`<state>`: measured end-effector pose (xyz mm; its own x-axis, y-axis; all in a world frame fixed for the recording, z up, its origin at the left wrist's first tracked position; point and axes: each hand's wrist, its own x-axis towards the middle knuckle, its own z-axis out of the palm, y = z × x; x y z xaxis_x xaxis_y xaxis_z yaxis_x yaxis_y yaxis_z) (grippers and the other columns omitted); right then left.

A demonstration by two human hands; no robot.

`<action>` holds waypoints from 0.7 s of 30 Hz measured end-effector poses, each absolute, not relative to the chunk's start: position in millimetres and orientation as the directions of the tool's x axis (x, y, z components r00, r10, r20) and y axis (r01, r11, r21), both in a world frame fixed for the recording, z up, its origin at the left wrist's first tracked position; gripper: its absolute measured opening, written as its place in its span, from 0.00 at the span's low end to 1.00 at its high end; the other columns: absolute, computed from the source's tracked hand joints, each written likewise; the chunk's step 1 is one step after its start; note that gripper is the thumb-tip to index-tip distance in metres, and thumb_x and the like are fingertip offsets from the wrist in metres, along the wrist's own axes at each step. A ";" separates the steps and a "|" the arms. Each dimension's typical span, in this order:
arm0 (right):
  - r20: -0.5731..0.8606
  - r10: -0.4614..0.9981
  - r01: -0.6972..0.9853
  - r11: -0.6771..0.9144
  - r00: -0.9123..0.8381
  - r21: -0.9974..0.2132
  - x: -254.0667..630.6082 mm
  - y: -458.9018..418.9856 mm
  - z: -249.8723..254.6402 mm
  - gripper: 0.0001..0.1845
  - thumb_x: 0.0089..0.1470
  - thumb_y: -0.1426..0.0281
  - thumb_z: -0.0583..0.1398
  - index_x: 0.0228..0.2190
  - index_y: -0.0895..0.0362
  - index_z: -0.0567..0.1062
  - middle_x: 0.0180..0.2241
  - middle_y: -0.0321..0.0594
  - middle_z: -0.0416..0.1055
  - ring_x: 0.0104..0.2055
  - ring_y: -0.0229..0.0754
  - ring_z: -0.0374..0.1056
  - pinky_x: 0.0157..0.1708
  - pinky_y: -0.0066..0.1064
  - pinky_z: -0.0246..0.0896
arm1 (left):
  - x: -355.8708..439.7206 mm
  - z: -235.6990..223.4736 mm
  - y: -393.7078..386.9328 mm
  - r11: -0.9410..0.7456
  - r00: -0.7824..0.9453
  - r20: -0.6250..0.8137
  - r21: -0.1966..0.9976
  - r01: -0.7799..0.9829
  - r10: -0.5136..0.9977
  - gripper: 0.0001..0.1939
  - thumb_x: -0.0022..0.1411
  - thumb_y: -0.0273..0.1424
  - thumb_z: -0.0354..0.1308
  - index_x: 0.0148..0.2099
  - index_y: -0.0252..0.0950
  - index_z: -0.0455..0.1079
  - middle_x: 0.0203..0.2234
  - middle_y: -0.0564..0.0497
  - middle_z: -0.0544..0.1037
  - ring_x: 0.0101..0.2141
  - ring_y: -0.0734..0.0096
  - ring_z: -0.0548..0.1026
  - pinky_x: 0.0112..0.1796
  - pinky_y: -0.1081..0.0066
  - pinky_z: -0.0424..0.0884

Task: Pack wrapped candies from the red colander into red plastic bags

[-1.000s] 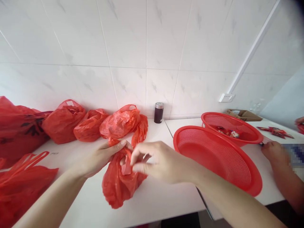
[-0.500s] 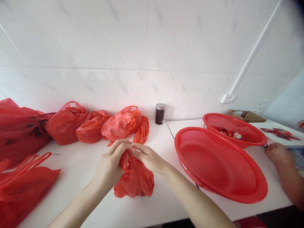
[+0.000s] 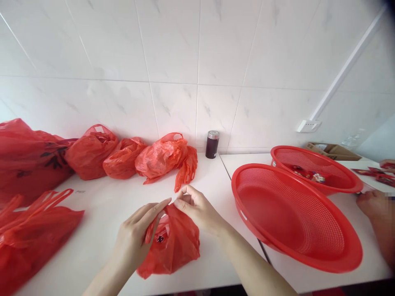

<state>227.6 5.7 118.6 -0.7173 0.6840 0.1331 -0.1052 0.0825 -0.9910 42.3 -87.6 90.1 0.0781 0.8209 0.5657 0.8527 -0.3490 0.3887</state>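
A small red plastic bag (image 3: 174, 246) lies on the white table (image 3: 101, 213) right in front of me. My left hand (image 3: 137, 234) rests on the bag's left side and its fingers grip the top of the bag. My right hand (image 3: 197, 207) pinches the bag's top edge from the right, fingers closed on the plastic. The two hands meet above the bag's mouth.
Several filled red bags (image 3: 160, 156) line the tiled wall, with larger ones (image 3: 27, 238) at the left. A dark jar (image 3: 212, 144) stands at the back. Two red mesh baskets (image 3: 296, 218) sit to the right. Another person's hand (image 3: 372, 202) rests at the far right.
Both hands dropped lower toward me with the bag. The fingers shifted along the bag's top, and the bag now lies flatter on the table.
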 end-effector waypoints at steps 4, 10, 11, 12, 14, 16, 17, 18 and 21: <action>0.102 0.589 -0.104 0.031 -0.802 -0.994 226.7 7.7 121.1 0.14 0.54 0.60 0.63 0.39 0.53 0.70 0.32 0.35 0.71 0.36 0.39 0.68 0.38 0.32 0.62 | 45.8 98.1 -89.7 -0.429 0.101 0.647 0.373 0.822 0.755 0.27 0.64 0.21 0.49 0.61 0.52 0.64 0.46 0.49 0.75 0.44 0.67 0.75 0.41 0.74 0.71; 0.274 0.789 -0.250 0.158 -0.549 -0.955 226.6 3.6 134.8 0.07 0.55 0.64 0.61 0.33 0.55 0.74 0.32 0.35 0.69 0.36 0.36 0.65 0.41 0.30 0.62 | 61.1 102.5 -88.1 -0.427 0.063 0.642 0.431 0.794 0.765 0.28 0.65 0.22 0.51 0.63 0.53 0.61 0.47 0.51 0.74 0.45 0.70 0.74 0.43 0.74 0.69; 0.286 0.793 -0.275 0.155 -0.538 -0.949 226.3 2.0 137.4 0.07 0.55 0.64 0.62 0.34 0.55 0.73 0.32 0.35 0.68 0.36 0.36 0.65 0.40 0.30 0.62 | 62.8 102.7 -87.6 -0.418 0.045 0.635 0.453 0.788 0.771 0.27 0.65 0.22 0.50 0.63 0.53 0.61 0.47 0.51 0.75 0.45 0.70 0.74 0.43 0.73 0.69; 0.286 0.795 -0.313 0.128 -0.535 -0.941 226.0 1.1 138.9 0.07 0.55 0.64 0.62 0.35 0.54 0.73 0.32 0.34 0.68 0.35 0.36 0.65 0.39 0.31 0.63 | 63.2 102.6 -87.6 -0.396 0.011 0.624 0.483 0.781 0.781 0.26 0.66 0.24 0.50 0.62 0.52 0.61 0.47 0.51 0.75 0.45 0.69 0.74 0.44 0.73 0.69; 0.251 0.810 -0.407 0.017 -0.530 -0.913 227.0 3.1 137.1 0.09 0.54 0.64 0.62 0.36 0.53 0.70 0.31 0.33 0.66 0.31 0.35 0.66 0.33 0.30 0.66 | 59.2 99.6 -91.2 -0.312 -0.095 0.582 0.558 0.769 0.807 0.21 0.67 0.28 0.49 0.60 0.49 0.65 0.47 0.50 0.76 0.46 0.67 0.74 0.45 0.70 0.69; 0.187 0.844 -0.491 -0.101 -0.503 -0.865 231.4 11.9 125.8 0.12 0.51 0.64 0.64 0.36 0.52 0.68 0.29 0.30 0.65 0.28 0.33 0.66 0.28 0.27 0.65 | 47.7 89.7 -100.9 -0.192 -0.217 0.508 0.635 0.749 0.834 0.17 0.68 0.34 0.48 0.55 0.45 0.70 0.45 0.49 0.78 0.45 0.64 0.75 0.45 0.68 0.69; 0.143 0.872 -0.510 -0.133 -0.467 -0.850 235.0 18.7 116.5 0.14 0.49 0.64 0.65 0.36 0.51 0.67 0.28 0.29 0.64 0.27 0.33 0.65 0.27 0.26 0.64 | 39.9 81.6 -107.9 -0.123 -0.275 0.462 0.663 0.738 0.844 0.16 0.67 0.37 0.49 0.52 0.44 0.72 0.42 0.49 0.79 0.42 0.63 0.76 0.43 0.68 0.70; 0.096 0.904 -0.510 -0.145 -0.417 -0.848 239.1 26.4 105.4 0.16 0.48 0.65 0.66 0.36 0.51 0.66 0.27 0.29 0.64 0.26 0.32 0.65 0.26 0.25 0.64 | 31.6 71.8 -115.7 -0.056 -0.329 0.419 0.684 0.727 0.847 0.16 0.66 0.40 0.49 0.49 0.43 0.74 0.38 0.49 0.80 0.39 0.63 0.77 0.41 0.69 0.71; -0.024 0.967 -0.453 -0.141 -0.253 -0.880 248.4 46.5 69.5 0.17 0.45 0.63 0.66 0.34 0.52 0.64 0.26 0.28 0.63 0.26 0.33 0.64 0.28 0.26 0.64 | 13.3 40.3 -136.4 0.125 -0.473 0.288 0.734 0.667 0.832 0.19 0.62 0.48 0.51 0.42 0.42 0.76 0.28 0.51 0.78 0.28 0.64 0.76 0.31 0.70 0.72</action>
